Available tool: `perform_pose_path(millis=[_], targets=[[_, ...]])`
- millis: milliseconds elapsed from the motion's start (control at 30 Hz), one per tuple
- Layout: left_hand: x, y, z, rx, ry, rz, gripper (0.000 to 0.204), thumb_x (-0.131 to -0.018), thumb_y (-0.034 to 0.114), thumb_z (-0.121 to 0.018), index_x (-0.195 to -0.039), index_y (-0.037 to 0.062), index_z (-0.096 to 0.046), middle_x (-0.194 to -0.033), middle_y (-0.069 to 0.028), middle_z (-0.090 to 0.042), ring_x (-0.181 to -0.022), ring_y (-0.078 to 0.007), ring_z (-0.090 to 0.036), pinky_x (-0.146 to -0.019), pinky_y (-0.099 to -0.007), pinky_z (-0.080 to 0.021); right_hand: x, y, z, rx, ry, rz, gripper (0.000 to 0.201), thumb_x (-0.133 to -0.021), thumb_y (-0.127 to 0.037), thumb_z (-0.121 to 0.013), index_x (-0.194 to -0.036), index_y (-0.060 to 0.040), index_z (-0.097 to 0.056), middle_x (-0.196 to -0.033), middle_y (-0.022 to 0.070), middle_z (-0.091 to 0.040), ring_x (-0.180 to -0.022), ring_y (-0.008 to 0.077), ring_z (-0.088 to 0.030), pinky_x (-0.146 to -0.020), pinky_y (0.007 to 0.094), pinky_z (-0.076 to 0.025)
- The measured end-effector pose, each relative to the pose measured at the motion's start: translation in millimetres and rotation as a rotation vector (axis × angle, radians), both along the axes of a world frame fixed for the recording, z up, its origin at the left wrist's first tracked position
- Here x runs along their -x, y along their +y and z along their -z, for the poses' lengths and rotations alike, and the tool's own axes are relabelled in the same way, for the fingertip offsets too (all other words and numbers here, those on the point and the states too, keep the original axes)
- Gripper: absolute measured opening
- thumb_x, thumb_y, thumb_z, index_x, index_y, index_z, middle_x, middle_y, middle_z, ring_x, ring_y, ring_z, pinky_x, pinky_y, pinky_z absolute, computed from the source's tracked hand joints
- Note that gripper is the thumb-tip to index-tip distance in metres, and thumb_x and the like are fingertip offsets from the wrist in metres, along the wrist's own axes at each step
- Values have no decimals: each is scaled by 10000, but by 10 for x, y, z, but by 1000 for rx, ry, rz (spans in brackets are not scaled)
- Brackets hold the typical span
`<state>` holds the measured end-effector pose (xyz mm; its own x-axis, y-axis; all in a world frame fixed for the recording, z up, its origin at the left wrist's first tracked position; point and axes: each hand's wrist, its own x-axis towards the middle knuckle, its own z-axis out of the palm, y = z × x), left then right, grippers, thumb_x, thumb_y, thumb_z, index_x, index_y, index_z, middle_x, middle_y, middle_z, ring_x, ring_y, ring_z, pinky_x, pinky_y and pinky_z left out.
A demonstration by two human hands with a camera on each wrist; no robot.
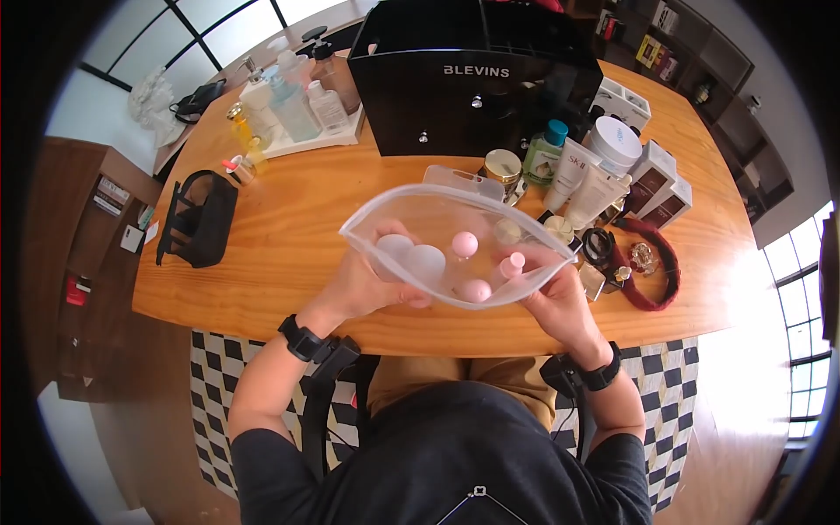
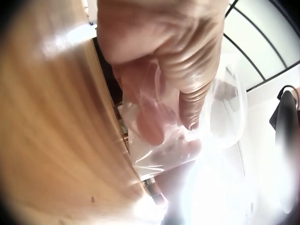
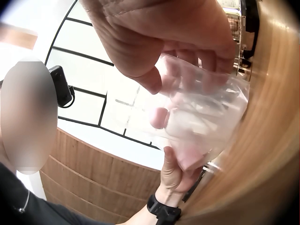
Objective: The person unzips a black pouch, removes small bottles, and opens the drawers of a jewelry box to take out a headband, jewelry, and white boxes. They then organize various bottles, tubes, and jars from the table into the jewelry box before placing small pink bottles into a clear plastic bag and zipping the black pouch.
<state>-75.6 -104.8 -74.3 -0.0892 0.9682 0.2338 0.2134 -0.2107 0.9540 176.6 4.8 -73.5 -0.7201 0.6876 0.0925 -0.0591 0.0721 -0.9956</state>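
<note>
In the head view a translucent plastic bag is held above the near part of the table, its mouth spread wide. My left hand grips its left side, thumb at the near edge. At the right end, my right hand holds the bag with curled fingers. Inside lie two whitish round pieces, two pink balls and a small pink piece with a narrow top. Both wrist views show the bag's clear side creased, with pink shapes showing through.
A black drawer box stands at the back of the wooden table. Bottles fill a white tray at back left; a black mesh pouch sits left. Tubes, jars and a red headband crowd the right.
</note>
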Motion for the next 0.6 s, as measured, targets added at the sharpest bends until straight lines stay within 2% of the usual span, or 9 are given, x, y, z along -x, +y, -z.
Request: perform_pose_path(millis=[133, 233, 300, 367, 400, 467, 533, 600], targets=[[83, 61, 175, 18, 30, 4, 805, -621, 181, -871, -1276, 84, -413, -1098, -73, -568, -1038, -201, -562, -881, -328, -483, -38, 51, 95, -18, 46, 35, 365, -869, -213, -673, -1132, 22, -577, -1075, 87, -614, -970, 111, -562, -852, 272, -468], [106, 110, 11, -64, 489, -1, 896, -642, 105, -840, -1371, 81, -319, -1156, -97, -554, -1108, -232, -533, -948, -341, -442, -14, 22, 129, 65, 86, 63, 389, -831, -225, -714, -1101, 21, -581, -1094, 87, -617, -967, 132, -569, -855, 292, -470], [132, 113, 69, -51, 639, 0, 887, -654, 73, -815, -1384, 79, -309, -1178, -101, -545, -1128, -231, -521, -972, -337, -419, -16, 58, 112, -133, -1, 2, 395, -804, -213, -735, -1089, 13, -580, -1090, 88, -621, -963, 147, -580, -850, 301, -471], [99, 94, 71, 62, 489, 20, 852, -667, 60, -794, -1379, 75, -326, -1193, -104, -539, -1135, -219, -517, -976, -329, -412, 6, 60, 96, -259, -81, -42, 397, -782, -194, -745, -1083, 4, -577, -1074, 89, -627, -952, 160, -591, -841, 307, -474], [30, 89, 30, 164, 262, 41, 822, -674, 63, -786, -1369, 72, -348, -1197, -105, -538, -1132, -208, -518, -968, -323, -415, 35, 40, 90, -287, -117, -51, 396, -775, -181, -745, -1083, 0, -575, -1060, 89, -631, -943, 165, -597, -833, 309, -477], [-18, 84, -23, 304, 36, 65, 769, -686, 72, -776, -1348, 68, -385, -1202, -105, -537, -1129, -194, -517, -955, -313, -420, 63, 24, 97, -272, -170, -55, 392, -768, -158, -737, -1091, -9, -571, -1031, 91, -637, -924, 172, -606, -819, 312, -482], [-2, 99, -43, 382, 40, 73, 724, -696, 84, -770, -1327, 64, -415, -1204, -103, -536, -1128, -187, -514, -945, -306, -421, 69, 43, 124, -188, -203, -43, 389, -770, -137, -722, -1105, -18, -567, -1000, 96, -643, -905, 175, -613, -806, 313, -487], [40, 110, 20, 394, 152, 125, 756, -707, 67, -764, -1362, 72, -386, -1200, -89, -560, -1110, -168, -533, -944, -325, -433, 52, 45, 110, -180, -190, -37, 378, -771, -124, -710, -1105, -18, -567, -983, 91, -646, -894, 176, -615, -800, 316, -491]])
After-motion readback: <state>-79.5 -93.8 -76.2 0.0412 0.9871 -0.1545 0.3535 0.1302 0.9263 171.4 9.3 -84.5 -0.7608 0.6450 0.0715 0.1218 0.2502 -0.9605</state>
